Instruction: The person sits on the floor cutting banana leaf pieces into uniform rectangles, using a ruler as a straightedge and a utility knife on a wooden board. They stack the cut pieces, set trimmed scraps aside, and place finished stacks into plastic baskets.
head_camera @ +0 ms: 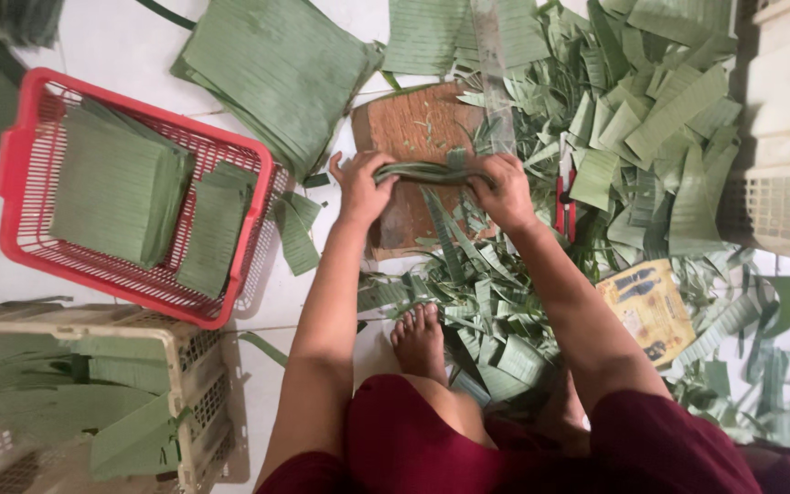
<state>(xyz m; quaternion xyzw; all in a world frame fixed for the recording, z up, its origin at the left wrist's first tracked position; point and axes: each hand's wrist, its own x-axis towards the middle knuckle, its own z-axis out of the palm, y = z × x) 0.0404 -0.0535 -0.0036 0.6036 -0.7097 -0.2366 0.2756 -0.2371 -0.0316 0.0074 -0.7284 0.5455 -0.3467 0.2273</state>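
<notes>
Trimmed leaf scraps (633, 119) cover the floor (121, 46) on the person's right, while a red basket (25, 137) of stacked cut leaf pieces (116, 187) stands on their left, beside a cream crate (189, 352) of more leaves. Between them a wooden cutting board (409, 123) lies ahead of a bare foot (418, 343). Over the board, the left hand (360, 187) and right hand (505, 192) each have their grip clenched on one end of a folded bundle of leaf strips (432, 172).

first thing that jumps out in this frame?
Both hands, left hand and right hand, grip a rolled bundle of green leaf strips over a wooden board at centre. A red basket of stacked cut leaves sits at left, and a heap of leaf offcuts spreads at right.
</notes>
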